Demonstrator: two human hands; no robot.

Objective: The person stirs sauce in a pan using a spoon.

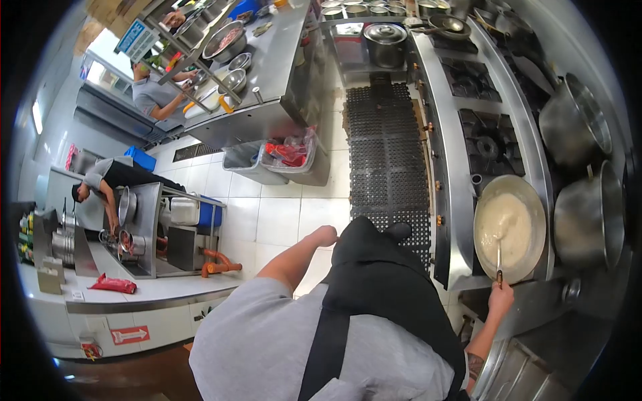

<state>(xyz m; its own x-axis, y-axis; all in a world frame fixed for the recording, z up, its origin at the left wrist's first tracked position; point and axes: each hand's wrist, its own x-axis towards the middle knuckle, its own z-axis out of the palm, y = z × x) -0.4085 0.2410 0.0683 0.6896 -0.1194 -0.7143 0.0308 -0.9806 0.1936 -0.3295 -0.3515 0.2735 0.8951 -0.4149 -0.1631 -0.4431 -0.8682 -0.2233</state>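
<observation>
My right hand (500, 297) is closed around the handle of a long spoon (499, 257). The spoon's head is sunk in a thick, cream-coloured mixture (511, 224), so its exact shape is hidden. A wide round metal pan (483, 257) holds this mixture at the near end of the stove. Off to the left of my black apron (374, 267), my left hand (326, 235) hangs over the floor with its fingers curled in. Nothing shows in that hand.
Several burners line the stove (488, 144); two large pots (588, 220) stand at its right. A lidded pot (386, 45) sits at the far end. Black rubber matting (388, 154) covers the floor. Bins (294, 164) stand by the counter. Co-workers (157, 93) work at the left.
</observation>
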